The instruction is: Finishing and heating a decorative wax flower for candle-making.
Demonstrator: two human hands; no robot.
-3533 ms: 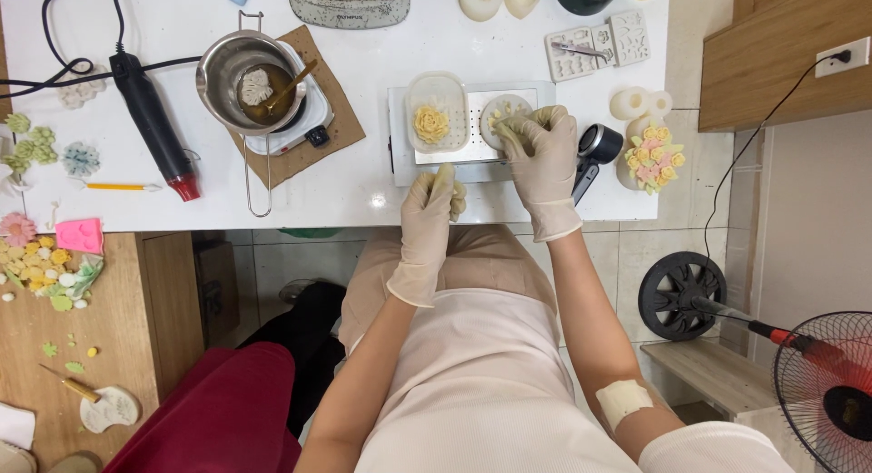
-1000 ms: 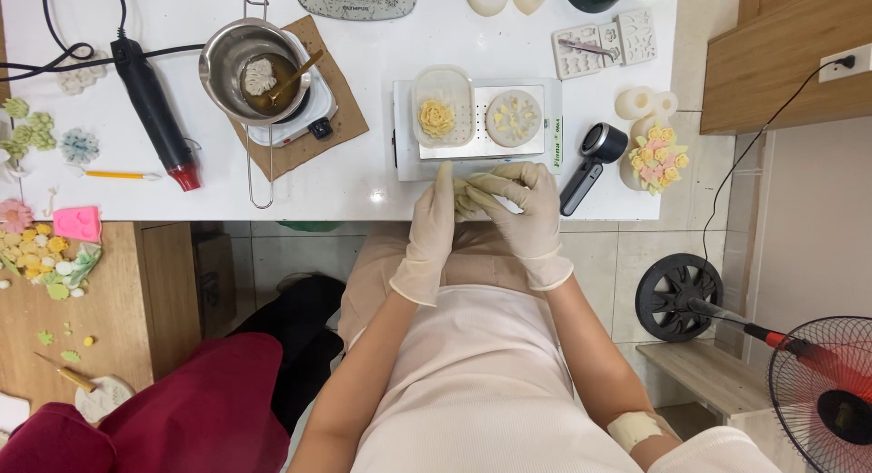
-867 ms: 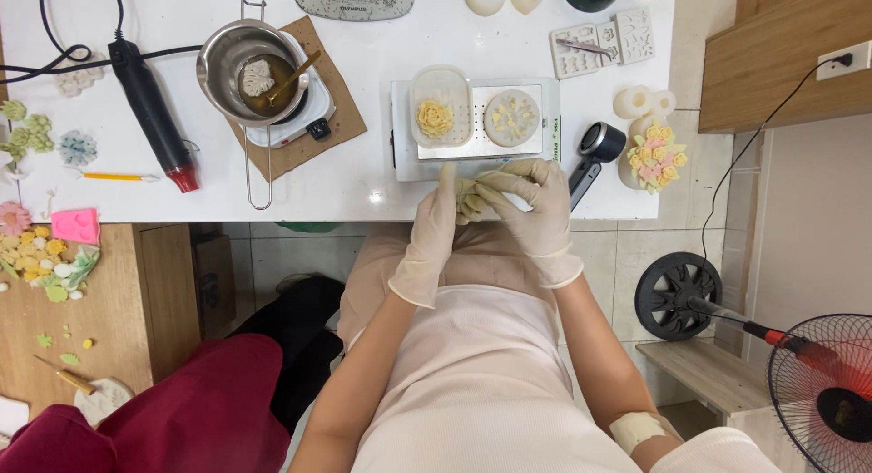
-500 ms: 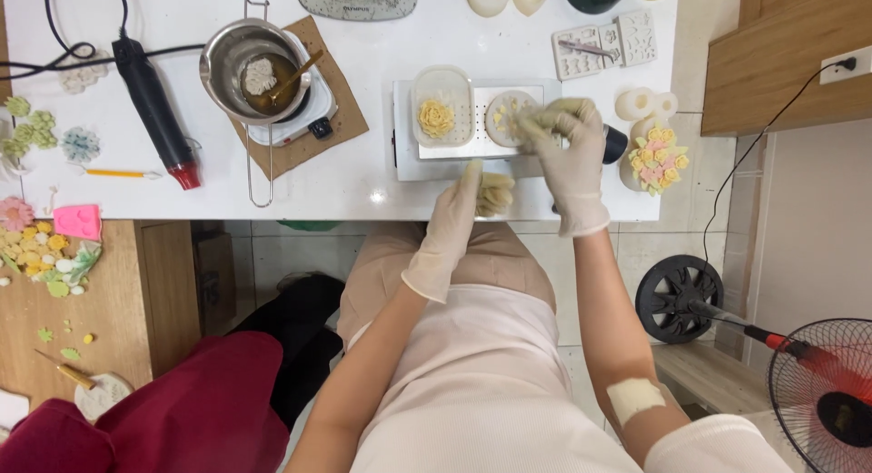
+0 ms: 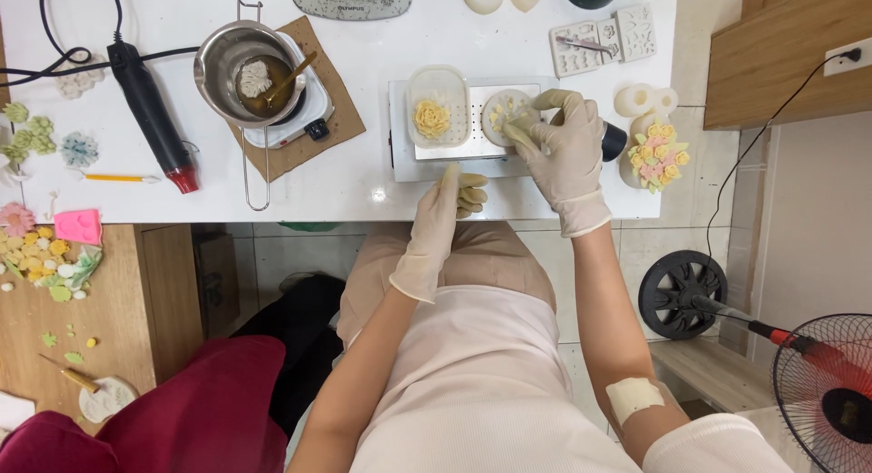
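Reaching up to the round dish at the upper centre of the frame, the gloved right hand has left the spot just below, where a second ago it worked against the left hand at the near edge of the bench; half a second ago it had already arrived over this dish. The shift suggests that the right hand is now taking or placing pale pieces at the dish, while the left waits. The right-hand fingers are drawn together at their tips on a small pale piece at the dish rim, the wrist bent and the forearm running down to the lower right of the frame. The left hand rests at the bench edge, lower centre, its fingers curled around a small pale lump that shows beside its palm. Left of the dish, a clear tub with a yellow flower sits on the same grey tray. Farther left stand a metal pot and a black heat gun.
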